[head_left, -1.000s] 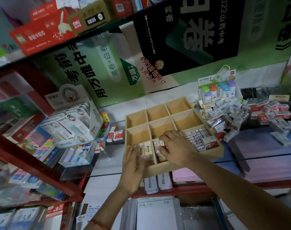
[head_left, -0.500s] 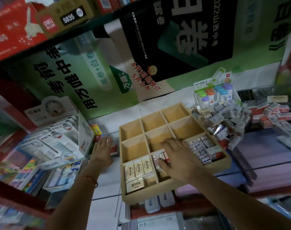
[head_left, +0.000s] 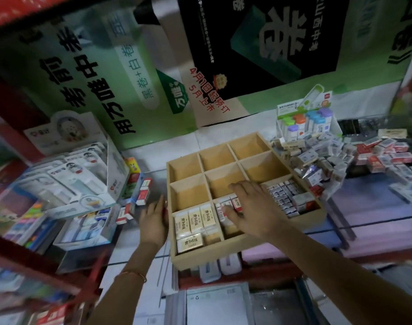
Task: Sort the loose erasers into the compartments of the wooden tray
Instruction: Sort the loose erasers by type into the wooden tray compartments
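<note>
Red-and-white erasers (head_left: 223, 204) lengthwise near-to-far in the wooden tray (head_left: 212, 254), near middle compartment: touches them with spread fingers of the right hand (head_left: 254, 207), holds the left hand (head_left: 153, 219) flat, fingers together, just left of the tray, nearest the loose red erasers (head_left: 142, 194).
</note>
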Demonstrator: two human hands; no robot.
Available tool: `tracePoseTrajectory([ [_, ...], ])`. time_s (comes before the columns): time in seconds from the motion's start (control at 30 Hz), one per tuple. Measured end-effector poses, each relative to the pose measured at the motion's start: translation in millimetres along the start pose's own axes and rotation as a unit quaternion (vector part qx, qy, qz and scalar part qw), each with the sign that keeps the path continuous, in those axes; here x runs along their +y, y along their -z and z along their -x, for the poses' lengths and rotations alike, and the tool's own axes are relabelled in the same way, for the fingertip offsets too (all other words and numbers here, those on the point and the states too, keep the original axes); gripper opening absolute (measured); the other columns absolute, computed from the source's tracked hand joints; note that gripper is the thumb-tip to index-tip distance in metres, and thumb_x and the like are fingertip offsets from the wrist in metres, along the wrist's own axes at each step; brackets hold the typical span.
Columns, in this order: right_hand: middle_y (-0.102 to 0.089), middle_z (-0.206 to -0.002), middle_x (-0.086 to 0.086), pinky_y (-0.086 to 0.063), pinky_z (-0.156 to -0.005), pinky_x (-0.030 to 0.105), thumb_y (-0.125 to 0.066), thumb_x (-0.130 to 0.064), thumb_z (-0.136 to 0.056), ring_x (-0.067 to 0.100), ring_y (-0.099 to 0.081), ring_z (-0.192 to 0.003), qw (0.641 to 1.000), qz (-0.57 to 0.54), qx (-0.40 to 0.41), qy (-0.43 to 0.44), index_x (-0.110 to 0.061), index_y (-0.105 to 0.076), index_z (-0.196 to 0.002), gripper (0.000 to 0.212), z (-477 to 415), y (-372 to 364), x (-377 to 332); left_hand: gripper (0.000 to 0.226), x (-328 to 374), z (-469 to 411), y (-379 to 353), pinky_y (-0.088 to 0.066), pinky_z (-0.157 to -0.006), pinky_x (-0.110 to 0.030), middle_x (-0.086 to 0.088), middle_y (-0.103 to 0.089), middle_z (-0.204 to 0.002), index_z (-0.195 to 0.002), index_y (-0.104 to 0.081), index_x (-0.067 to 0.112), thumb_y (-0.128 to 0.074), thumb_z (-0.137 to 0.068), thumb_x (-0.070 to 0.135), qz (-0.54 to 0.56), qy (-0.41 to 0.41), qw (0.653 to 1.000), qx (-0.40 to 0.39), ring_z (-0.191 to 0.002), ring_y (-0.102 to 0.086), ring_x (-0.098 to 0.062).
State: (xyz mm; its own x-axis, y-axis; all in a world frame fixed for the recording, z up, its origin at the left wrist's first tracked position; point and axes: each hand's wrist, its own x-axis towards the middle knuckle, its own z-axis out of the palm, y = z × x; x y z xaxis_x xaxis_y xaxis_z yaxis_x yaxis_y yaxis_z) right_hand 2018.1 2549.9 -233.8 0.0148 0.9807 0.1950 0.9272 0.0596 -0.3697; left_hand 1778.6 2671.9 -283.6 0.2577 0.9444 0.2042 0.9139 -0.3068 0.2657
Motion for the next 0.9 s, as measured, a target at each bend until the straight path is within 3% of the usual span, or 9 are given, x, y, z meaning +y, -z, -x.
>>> tracePoseTrajectory([
  [0.07, -0.037, -0.141, 0.002, -0.02, -0.11, 0.033, -0.036, -0.051, -0.093, 0.018, -0.03, -0.131, 1.0, 0.001, -0.002, -0.002, -0.018, -0.028, -0.141, 0.059, 0.7, 0.5, -0.9, 0.057, -3.0, 14.7, -1.6, -0.027, -0.109, -0.039, -0.019, -0.031, -0.146, -0.144, -0.028, 0.005, -0.051, -0.092, 0.007, 0.088, 0.039, 0.995, 0.02, -0.132, -0.032, -0.033],
  [0.13, -0.037, -0.141, 0.001, -0.02, -0.111, 0.033, -0.037, -0.051, -0.093, 0.018, -0.03, -0.131, 1.0, -0.003, -0.001, -0.004, -0.019, -0.028, -0.141, 0.059, 1.1, 0.7, -2.0, 0.046, -3.1, 26.3, -1.3, -0.031, -0.109, -0.032, -0.014, -0.037, -0.141, -0.135, -0.042, 0.005, -0.054, -0.091, 0.011, 0.132, 0.051, 0.988, 0.058, -0.131, -0.037, -0.021],
  [0.2, -0.037, -0.141, 0.001, -0.02, -0.11, 0.033, -0.038, -0.05, -0.093, 0.018, -0.031, -0.13, 1.0, -0.016, 0.004, -0.006, -0.019, -0.029, -0.141, 0.058, 1.7, 2.2, -2.8, 0.016, 3.2, 35.9, 2.9, -0.042, -0.088, -0.01, 0.002, -0.052, -0.108, -0.101, -0.055, 0.018, -0.049, -0.093, 0.005, 0.131, 0.081, 0.982, 0.106, -0.097, -0.053, 0.009],
  [0.27, -0.037, -0.14, 0.002, -0.02, -0.11, 0.032, -0.04, -0.048, -0.093, 0.018, -0.031, -0.13, 0.999, -0.035, 0.015, -0.007, -0.018, -0.03, -0.141, 0.057, 3.4, 5.0, -3.0, 0.026, 9.9, 42.4, 3.8, -0.047, -0.063, -0.009, -0.001, -0.05, -0.085, -0.083, -0.05, 0.016, -0.038, -0.093, -0.005, 0.158, 0.122, 0.969, 0.148, -0.065, -0.055, 0.005],
  [0.4, -0.039, -0.139, 0.003, -0.021, -0.109, 0.03, -0.045, -0.042, -0.093, 0.018, -0.031, -0.13, 0.994, -0.091, 0.053, -0.023, -0.016, -0.035, -0.139, 0.054, 7.4, 8.7, -2.8, 0.008, 23.9, 62.4, 27.9, -0.036, -0.06, -0.011, -0.009, -0.057, -0.086, -0.091, -0.061, -0.002, -0.055, -0.088, -0.005, 0.206, 0.123, 0.957, 0.162, -0.079, -0.057, -0.018],
  [0.53, -0.043, -0.137, 0.004, -0.028, -0.109, 0.033, -0.053, -0.024, -0.091, 0.02, -0.034, -0.129, 0.976, -0.192, 0.089, -0.051, -0.015, -0.037, -0.138, 0.051, 9.0, 11.1, -0.1, 0.017, 42.9, 74.5, 75.4, -0.041, -0.055, -0.021, -0.009, -0.06, -0.073, -0.083, -0.062, 0.0, -0.058, -0.091, 0.014, 0.317, 0.163, 0.906, 0.227, -0.071, -0.055, -0.021],
  [0.67, -0.051, -0.113, -0.003, -0.043, -0.097, 0.04, -0.057, 0.001, -0.084, 0.015, -0.049, -0.109, 0.945, -0.296, 0.138, -0.031, -0.015, -0.044, -0.132, 0.053, 23.7, 21.5, -4.3, 0.023, 86.3, 82.4, 100.4, -0.049, -0.048, -0.016, -0.003, -0.063, -0.056, -0.079, -0.061, 0.001, -0.053, -0.094, 0.017, 0.518, 0.236, 0.822, 0.018, -0.05, -0.059, -0.011],
  [0.8, -0.042, -0.117, -0.021, -0.038, -0.094, 0.012, -0.062, -0.017, -0.087, -0.004, -0.044, -0.103, 0.95, -0.297, 0.007, 0.102, -0.031, -0.038, -0.136, 0.056, 53.2, 41.4, -26.8, 0.033, 132.5, 90.0, 99.1, -0.043, -0.049, -0.019, -0.005, -0.062, -0.052, -0.073, -0.065, 0.002, -0.048, -0.096, 0.019, 0.515, 0.16, 0.832, -0.13, -0.04, -0.051, -0.008],
  [0.9, -0.05, -0.119, -0.002, -0.024, -0.09, -0.003, -0.061, -0.009, -0.087, 0.003, -0.042, -0.105, 0.96, -0.233, 0.018, 0.155, -0.011, -0.057, -0.124, 0.038, 62.8, 47.3, -25.4, 0.035, 146.7, 93.4, 98.2, -0.039, -0.048, -0.017, -0.004, -0.061, -0.05, -0.069, -0.064, 0.003, -0.049, -0.095, 0.02, 0.502, 0.102, 0.844, -0.159, -0.039, -0.047, -0.006],
])
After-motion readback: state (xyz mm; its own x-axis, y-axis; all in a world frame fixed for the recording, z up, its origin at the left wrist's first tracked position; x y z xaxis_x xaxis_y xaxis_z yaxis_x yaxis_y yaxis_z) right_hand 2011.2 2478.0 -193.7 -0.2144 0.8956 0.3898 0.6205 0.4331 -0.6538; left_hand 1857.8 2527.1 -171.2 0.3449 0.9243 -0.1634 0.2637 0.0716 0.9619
